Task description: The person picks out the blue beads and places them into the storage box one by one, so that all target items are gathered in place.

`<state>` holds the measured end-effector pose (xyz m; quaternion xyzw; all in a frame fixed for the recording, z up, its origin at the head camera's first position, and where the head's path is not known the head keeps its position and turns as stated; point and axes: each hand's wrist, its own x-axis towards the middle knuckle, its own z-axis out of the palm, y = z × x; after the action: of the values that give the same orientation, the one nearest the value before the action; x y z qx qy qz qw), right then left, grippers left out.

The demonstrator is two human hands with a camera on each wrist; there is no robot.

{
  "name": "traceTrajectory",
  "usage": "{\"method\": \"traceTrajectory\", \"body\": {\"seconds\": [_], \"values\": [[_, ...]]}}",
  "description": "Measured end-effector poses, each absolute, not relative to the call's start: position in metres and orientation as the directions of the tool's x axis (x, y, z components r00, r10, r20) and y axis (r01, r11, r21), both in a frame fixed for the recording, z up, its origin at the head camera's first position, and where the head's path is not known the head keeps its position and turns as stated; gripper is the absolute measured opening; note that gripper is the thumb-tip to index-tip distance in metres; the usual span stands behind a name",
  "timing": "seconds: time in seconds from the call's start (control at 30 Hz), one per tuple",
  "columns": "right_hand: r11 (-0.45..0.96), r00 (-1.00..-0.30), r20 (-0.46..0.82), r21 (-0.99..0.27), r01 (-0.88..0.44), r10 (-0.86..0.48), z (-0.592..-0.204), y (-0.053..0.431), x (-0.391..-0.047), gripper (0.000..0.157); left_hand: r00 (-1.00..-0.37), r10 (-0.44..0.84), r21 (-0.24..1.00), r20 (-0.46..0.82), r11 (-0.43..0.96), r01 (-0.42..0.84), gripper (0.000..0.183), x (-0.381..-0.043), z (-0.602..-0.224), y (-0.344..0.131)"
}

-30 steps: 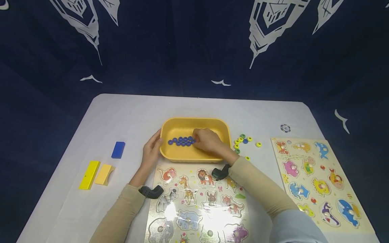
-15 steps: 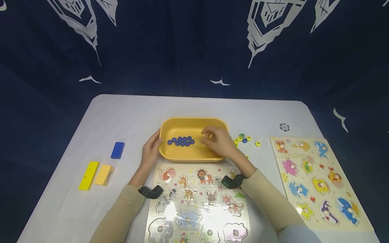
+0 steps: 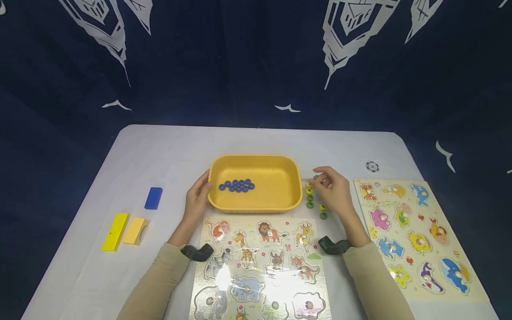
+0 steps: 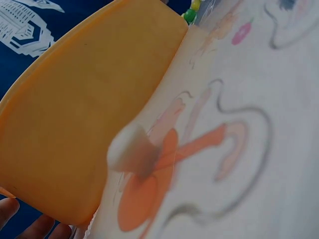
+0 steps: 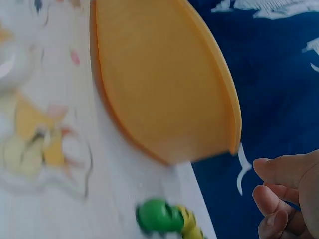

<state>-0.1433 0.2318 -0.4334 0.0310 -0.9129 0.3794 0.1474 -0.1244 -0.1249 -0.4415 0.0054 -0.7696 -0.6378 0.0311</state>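
Several blue beads [image 3: 238, 188] lie grouped in the left half of a yellow tray [image 3: 276, 207]. My left hand [image 3: 196, 200] rests against the tray's left end, fingers along the outside of its wall; the left wrist view shows fingertips [image 4: 37, 229] at the tray's lower corner. Beyond the tray's right end, my right hand [image 3: 334, 189] hovers over loose beads, thumb and fingers bent with nothing seen between them. Green beads [image 3: 310, 204] and yellow beads [image 3: 309, 186] show beside it, others hidden beneath. The right wrist view has a green bead [image 5: 158, 215] below the tray.
An animal peg puzzle board [image 3: 256, 255] lies in front of the tray, and a sea-animal board [image 3: 416, 284] at right. A poker chip [image 3: 372, 166] is behind that one. At left are a blue block [image 3: 154, 198], a yellow block [image 3: 116, 231] and an arched block [image 3: 135, 231].
My right hand has left the blue beads inside the tray and moved right, over the loose beads outside. The left hand stays at the tray's left end.
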Motion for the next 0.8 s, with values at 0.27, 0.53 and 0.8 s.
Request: {"method": "traceTrajectory", "body": {"seconds": [0.27, 0.53, 0.8], "values": [[0.705, -0.962, 0.185, -0.709, 0.01, 0.2, -0.441, 0.251, -0.139, 0.032, -0.998, -0.052, 0.982, 0.034, 0.187, 0.024, 0.041, -0.125, -0.441, -0.125], [0.726, -0.973, 0.162, -0.688, 0.007, 0.162, -0.459, 0.258, -0.144, 0.03, -0.998, -0.046, 0.984, 0.043, 0.176, 0.034, 0.041, -0.124, -0.442, -0.125], [0.862, -0.964, 0.238, -0.507, -0.017, 0.121, -0.469, 0.253, -0.144, 0.028, -0.997, -0.046, 0.984, 0.064, 0.171, 0.055, 0.041, -0.124, -0.442, -0.126]]}}
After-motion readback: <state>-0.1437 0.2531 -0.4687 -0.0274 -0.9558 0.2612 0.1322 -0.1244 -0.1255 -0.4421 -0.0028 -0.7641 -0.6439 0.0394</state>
